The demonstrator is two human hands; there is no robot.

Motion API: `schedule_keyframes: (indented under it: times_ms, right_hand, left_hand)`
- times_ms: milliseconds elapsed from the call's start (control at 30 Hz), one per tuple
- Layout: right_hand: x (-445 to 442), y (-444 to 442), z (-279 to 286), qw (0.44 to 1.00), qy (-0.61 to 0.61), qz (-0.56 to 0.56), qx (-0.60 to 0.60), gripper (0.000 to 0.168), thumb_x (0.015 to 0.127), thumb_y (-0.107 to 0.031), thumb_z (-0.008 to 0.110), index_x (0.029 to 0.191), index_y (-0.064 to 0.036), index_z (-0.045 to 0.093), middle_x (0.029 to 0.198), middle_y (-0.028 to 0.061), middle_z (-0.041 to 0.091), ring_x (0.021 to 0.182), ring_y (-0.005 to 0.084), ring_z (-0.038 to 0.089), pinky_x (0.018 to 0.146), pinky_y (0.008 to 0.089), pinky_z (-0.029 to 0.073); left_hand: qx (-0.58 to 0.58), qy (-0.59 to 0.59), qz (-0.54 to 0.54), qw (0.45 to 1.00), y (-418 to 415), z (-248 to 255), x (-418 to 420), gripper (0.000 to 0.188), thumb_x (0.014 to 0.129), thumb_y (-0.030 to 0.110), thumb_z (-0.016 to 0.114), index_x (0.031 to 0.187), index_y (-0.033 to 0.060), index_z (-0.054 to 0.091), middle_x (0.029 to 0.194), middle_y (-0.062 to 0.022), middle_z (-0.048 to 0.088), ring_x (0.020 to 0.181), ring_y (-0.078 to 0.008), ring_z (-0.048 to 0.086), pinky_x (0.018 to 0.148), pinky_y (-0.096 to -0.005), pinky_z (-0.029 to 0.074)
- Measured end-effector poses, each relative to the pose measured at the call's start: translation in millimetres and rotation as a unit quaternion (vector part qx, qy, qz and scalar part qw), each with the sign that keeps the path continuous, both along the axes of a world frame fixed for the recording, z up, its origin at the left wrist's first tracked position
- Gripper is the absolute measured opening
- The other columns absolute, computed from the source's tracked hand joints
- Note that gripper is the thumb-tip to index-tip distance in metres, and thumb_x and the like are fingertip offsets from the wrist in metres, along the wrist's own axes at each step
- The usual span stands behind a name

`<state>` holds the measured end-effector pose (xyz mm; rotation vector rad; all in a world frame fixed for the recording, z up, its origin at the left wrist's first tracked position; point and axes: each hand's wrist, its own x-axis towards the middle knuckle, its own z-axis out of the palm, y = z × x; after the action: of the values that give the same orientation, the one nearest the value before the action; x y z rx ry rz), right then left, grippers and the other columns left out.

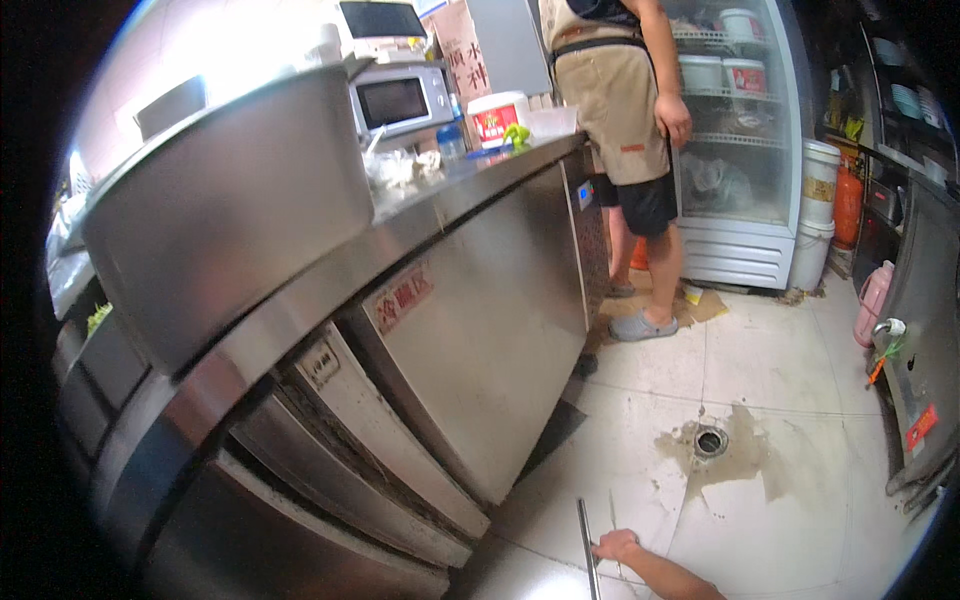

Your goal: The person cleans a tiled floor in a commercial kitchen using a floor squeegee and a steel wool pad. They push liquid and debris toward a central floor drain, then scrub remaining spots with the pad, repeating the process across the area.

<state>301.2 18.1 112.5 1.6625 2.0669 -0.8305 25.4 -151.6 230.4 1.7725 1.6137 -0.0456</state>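
Observation:
Low in the picture, my right hand (618, 545) reaches in from the bottom right over the tiled floor. Its fingers are curled and closed on a straight, shiny metal rod (583, 525) at their left side; the rod's lower end runs out of the frame. A thin pale strip (613, 510) shows just above the hand, and whether the hand touches it I cannot tell. My left hand is out of view. Left of my right hand stands a stainless-steel refrigerated counter (480, 352), its doors shut. Up and to the right, a round floor drain (711, 442) sits in a wet, stained patch.
A large steel basin (232, 202), a microwave (401, 101) and a white tub (496, 120) stand on the counter. Beyond its far end, a person in an apron (611, 112) stands by a glass-door refrigerator (739, 180). A pink thermos flask (874, 304) stands beside the right-hand steel cabinet (919, 300).

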Motion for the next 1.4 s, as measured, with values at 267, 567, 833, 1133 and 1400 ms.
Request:
schedule_keyframes:
  times_ms: [267, 567, 833, 1133, 1400]
  right_hand:
    - [-64, -87, 33, 0.985, 0.073, 0.150, -0.045, 0.061, 0.089, -0.057, 0.036, 0.096, -0.006, 0.071, 0.095, 0.0151, 0.069, 0.087, 0.0332, 0.067, 0.072, 0.0464, 0.053]
    - [-100, -158, 47, 0.918, 0.185, 0.286, -0.205, 0.049, 0.088, -0.049, 0.044, 0.085, -0.007, 0.069, 0.088, 0.0146, 0.068, 0.079, 0.0311, 0.064, 0.067, 0.0453, 0.050]
    - [-101, -162, 77, 0.788, 0.361, 0.345, -0.360, 0.038, 0.087, -0.041, 0.051, 0.076, -0.008, 0.068, 0.082, 0.0140, 0.066, 0.072, 0.0286, 0.060, 0.063, 0.0439, 0.047]
    - [7, -117, 2, 0.971, 0.023, 0.233, -0.049, 0.063, 0.088, -0.058, 0.036, 0.094, -0.006, 0.071, 0.093, 0.0157, 0.069, 0.086, 0.0337, 0.067, 0.070, 0.0471, 0.053]
    - [75, -48, -1, 0.989, -0.035, 0.141, -0.023, 0.061, 0.087, -0.058, 0.038, 0.096, -0.007, 0.072, 0.097, 0.0145, 0.070, 0.090, 0.0308, 0.067, 0.076, 0.0454, 0.053]
  left_hand:
    - [-0.009, -0.008, -0.072, 0.997, -7, -92, -10, 0.047, 0.091, 0.049, 0.046, 0.103, 0.0083, 0.066, 0.104, -0.0215, 0.064, 0.097, -0.0399, 0.060, 0.084, -0.0457, 0.047]
    - [-0.039, -0.081, -0.092, 0.992, 20, -79, 28, 0.044, 0.091, 0.048, 0.047, 0.106, 0.0115, 0.066, 0.103, -0.0185, 0.065, 0.099, -0.0381, 0.060, 0.084, -0.0445, 0.047]
    - [-0.037, -0.082, -0.081, 0.993, 21, -86, 36, 0.043, 0.091, 0.048, 0.047, 0.106, 0.0123, 0.066, 0.103, -0.0181, 0.066, 0.100, -0.0376, 0.060, 0.084, -0.0443, 0.047]
    - [0.022, -0.119, 0.031, 0.992, 51, -56, 43, 0.045, 0.092, 0.045, 0.048, 0.110, 0.0066, 0.062, 0.107, -0.0225, 0.064, 0.102, -0.0389, 0.059, 0.086, -0.0445, 0.047]
    - [0.046, -0.083, 0.029, 0.995, 38, -86, 11, 0.044, 0.090, 0.037, 0.051, 0.116, 0.0012, 0.057, 0.108, -0.0253, 0.062, 0.101, -0.0406, 0.058, 0.086, -0.0446, 0.047]
